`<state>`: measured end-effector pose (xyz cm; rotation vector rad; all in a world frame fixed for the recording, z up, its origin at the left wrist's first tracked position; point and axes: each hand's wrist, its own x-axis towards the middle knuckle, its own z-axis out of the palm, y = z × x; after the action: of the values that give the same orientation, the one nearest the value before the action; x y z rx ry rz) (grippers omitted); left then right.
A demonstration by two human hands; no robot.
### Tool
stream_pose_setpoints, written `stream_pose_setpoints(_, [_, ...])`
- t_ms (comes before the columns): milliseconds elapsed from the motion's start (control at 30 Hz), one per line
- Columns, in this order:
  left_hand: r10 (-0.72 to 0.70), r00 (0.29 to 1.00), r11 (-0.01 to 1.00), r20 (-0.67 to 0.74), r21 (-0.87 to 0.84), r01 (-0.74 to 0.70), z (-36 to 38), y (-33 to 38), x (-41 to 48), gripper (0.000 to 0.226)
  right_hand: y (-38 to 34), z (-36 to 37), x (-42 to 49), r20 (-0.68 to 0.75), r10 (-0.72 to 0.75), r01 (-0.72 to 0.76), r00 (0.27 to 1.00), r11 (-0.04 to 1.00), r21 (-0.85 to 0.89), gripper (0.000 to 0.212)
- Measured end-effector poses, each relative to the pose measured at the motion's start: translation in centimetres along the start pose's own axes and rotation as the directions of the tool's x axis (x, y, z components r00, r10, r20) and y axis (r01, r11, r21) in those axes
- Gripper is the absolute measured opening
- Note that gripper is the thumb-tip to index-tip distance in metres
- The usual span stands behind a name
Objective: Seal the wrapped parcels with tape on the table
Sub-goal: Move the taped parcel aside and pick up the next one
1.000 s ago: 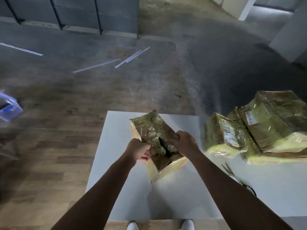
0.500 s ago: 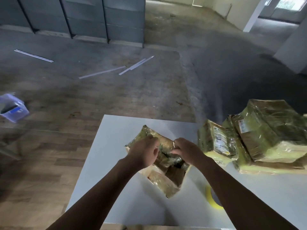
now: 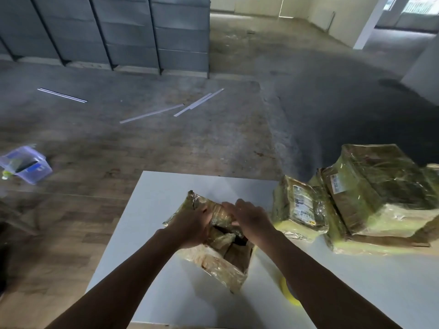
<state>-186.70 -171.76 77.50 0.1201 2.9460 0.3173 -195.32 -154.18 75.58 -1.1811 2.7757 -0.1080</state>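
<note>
Gripping the plastic-wrapped parcel [image 3: 221, 264] mid-table: left hand [image 3: 192, 225] has fingers curled onto the wrap, right hand [image 3: 250, 219] lies flatter, fingers stretched across the top, pressing. It lies on the white table [image 3: 166, 186] with its long axis diagonal, far end pointing far-left, near end close to the yellow tape roll [image 3: 288, 294] by the right forearm, and a dark gap in the wrap between the hands. To the right, smaller wrapped parcel [image 3: 285, 224] and larger wrapped parcel [image 3: 384, 186] each carry white printed labels [image 3: 303, 205], text too blurred to read.
</note>
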Motion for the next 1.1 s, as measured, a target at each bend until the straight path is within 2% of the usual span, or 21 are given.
stream_pose_setpoints(67, [-0.034,0.999,0.997,0.0,-0.063,0.034,0.0,0.0,-0.2,0.022,-0.1,0.3,-0.2,-0.035,-0.023,0.02,0.999,0.996,-0.083,0.063])
stream_pose_setpoints(133, [-0.076,0.997,0.988,0.018,-0.134,0.077,-0.3,-0.3,-0.4,0.016,0.1,0.4,-0.3,-0.035,-0.041,0.038,0.999,0.994,-0.098,0.066])
stream_pose_setpoints(200, [-0.103,0.993,0.983,0.049,-0.149,0.109,-0.4,-0.5,-0.5,0.012,0.4,0.2,-0.4,0.019,-0.047,0.049,0.999,0.995,-0.092,0.07])
stream_pose_setpoints(300, [-0.101,0.995,0.979,0.008,-0.179,0.101,0.1,-0.4,-0.6,0.008,0.5,-0.5,-0.3,0.142,-0.018,0.036,0.99,0.991,-0.126,0.091])
stream_pose_setpoints(400, [-0.066,0.994,0.973,-0.089,-0.225,0.044,0.8,-0.7,-0.9,0.033,-0.7,-0.5,-0.4,0.143,0.027,0.006,0.989,0.974,-0.225,0.1])
stream_pose_setpoints(467, [-0.038,0.989,0.979,-0.143,-0.206,0.008,1.2,-1.1,-0.9,0.04,-1.2,0.0,-0.3,0.109,0.025,0.004,0.994,0.965,-0.264,0.094])
stream_pose_setpoints(600, [-0.018,0.978,0.987,-0.206,-0.159,-0.016,2.0,-1.2,-1.0,0.009,-1.0,0.3,0.0,0.147,-0.005,0.029,0.989,0.986,-0.165,0.093])
stream_pose_setpoints(633, [0.009,0.978,0.988,-0.208,-0.147,-0.04,2.2,-1.3,-1.0,0.007,-0.9,0.1,0.0,0.178,-0.012,0.036,0.984,0.991,-0.128,0.094])
stream_pose_setpoints(767, [0.108,0.965,0.984,-0.239,-0.111,-0.138,2.8,-1.6,-1.1,0.01,-0.1,-1.9,0.4,0.313,-0.076,0.08,0.947,0.997,-0.002,0.09])
stream_pose_setpoints(833, [0.136,0.968,0.983,-0.212,-0.091,-0.158,2.9,-1.4,-0.8,0.013,0.4,-2.8,0.5,0.349,-0.096,0.087,0.932,0.995,0.039,0.084])
stream_pose_setpoints(967, [0.185,0.974,0.981,-0.128,-0.032,-0.191,2.0,-0.9,-0.5,0.035,0.5,-3.3,0.5,0.352,-0.096,0.085,0.931,0.995,0.048,0.073])
stream_pose_setpoints(1100, [0.157,0.986,0.987,-0.061,-0.008,-0.158,1.4,-0.2,-0.3,0.039,0.6,-3.4,0.5,0.351,-0.087,0.073,0.932,0.996,0.052,0.067])
